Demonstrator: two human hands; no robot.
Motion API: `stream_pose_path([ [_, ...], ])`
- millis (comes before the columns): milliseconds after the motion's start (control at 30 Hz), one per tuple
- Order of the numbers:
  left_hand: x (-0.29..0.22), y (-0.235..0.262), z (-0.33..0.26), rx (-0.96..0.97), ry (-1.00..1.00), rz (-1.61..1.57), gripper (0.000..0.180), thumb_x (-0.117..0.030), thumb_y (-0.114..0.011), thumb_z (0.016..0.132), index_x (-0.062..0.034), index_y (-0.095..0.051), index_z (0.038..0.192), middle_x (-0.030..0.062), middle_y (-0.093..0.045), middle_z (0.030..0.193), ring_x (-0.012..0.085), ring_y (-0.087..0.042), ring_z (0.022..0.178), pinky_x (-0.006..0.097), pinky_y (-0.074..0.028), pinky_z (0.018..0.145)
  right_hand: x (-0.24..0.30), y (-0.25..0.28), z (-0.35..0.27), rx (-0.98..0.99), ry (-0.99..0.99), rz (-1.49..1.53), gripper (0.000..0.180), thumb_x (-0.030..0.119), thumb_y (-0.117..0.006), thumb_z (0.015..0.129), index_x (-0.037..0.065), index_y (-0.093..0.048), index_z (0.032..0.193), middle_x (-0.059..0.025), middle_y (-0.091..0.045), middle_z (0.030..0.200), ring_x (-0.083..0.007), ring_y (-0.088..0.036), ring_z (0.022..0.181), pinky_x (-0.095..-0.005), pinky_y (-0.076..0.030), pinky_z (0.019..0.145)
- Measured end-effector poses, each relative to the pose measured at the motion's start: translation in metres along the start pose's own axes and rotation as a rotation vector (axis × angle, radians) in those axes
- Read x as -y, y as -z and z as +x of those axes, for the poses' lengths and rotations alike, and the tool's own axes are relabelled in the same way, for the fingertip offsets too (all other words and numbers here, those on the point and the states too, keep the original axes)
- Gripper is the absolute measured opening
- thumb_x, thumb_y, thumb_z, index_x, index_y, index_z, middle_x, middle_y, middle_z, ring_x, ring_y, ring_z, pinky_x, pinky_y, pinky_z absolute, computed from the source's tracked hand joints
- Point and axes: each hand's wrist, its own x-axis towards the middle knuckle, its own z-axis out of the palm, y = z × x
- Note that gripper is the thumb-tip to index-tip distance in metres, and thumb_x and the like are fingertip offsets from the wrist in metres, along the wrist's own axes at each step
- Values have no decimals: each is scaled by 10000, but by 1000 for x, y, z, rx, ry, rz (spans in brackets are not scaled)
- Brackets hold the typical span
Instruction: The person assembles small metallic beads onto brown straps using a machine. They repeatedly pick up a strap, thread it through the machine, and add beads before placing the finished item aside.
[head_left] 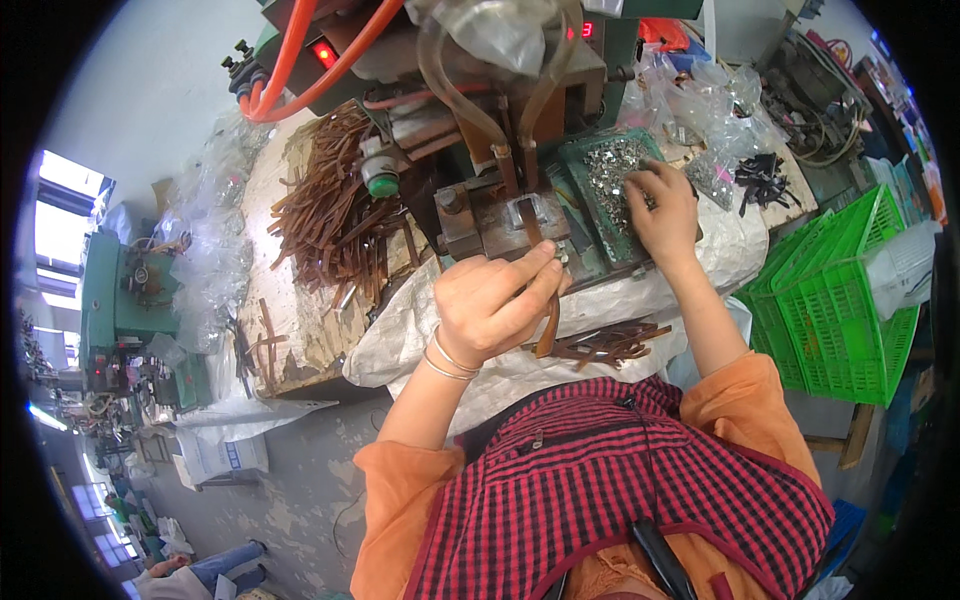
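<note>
My left hand [497, 305] is closed on a thin brown strip [547, 333], pinching it between thumb and fingers. The strip's far end lies on the small metal block [500, 232] of a bench machine, under its two tubes, and its near end hangs below my fingers. My right hand [664, 215] is over the right side of a green tray [596, 232] with many small shiny metal pieces [612, 168]. Its fingers curl in toward the thumb among the pieces; whatever they hold is too small to make out.
A large heap of brown strips [325, 205] covers the bench at left; a smaller pile [610, 343] lies on white sheeting near me. The machine has a green-capped knob [382, 185] and orange hoses [285, 60]. Plastic bags and black strips [765, 180] lie right, beside green crates [835, 300].
</note>
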Motion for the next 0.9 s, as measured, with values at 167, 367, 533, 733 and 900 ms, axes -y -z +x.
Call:
stream_pose_path([
  [167,-9,3,4,21,64,-22,249,-50,-830,696,-64,-736,926,121,-751,982,164,-651,602,267,-456,482,11,-17,19,137,432,-81,228,125,-717,775,104,-652,993,-95,-635,1229,-316,-578,1186,-429,-500,812],
  [367,-39,24,-47,-110,289,109,284,-27,-804,702,-62,-735,976,108,-749,1060,164,-625,614,264,-481,555,7,-3,9,-32,-145,269,175,162,-672,927,37,-705,1044,-105,-716,943,-209,-680,835,-314,-523,770],
  [533,6,92,-71,-373,839,497,115,29,-703,844,-13,-717,950,107,-722,933,255,-653,790,345,-506,750,-38,8,-16,-190,-542,982,97,39,-647,939,-7,-642,1024,-53,-688,921,-112,-629,838,-243,-489,778],
  [733,95,98,-77,98,628,771,113,-82,-729,775,-77,-736,888,63,-670,936,270,-569,878,403,-431,797,11,1,3,-33,-526,856,146,42,-625,957,-13,-674,1084,-13,-674,943,-103,-604,847,-233,-474,800],
  [900,149,55,-120,339,738,1029,71,-90,-678,716,-100,-707,781,85,-594,978,296,-549,967,434,-426,822,2,3,-5,-30,-524,804,195,60,-615,971,-33,-668,1134,-42,-688,1017,-104,-619,860,-236,-485,811],
])
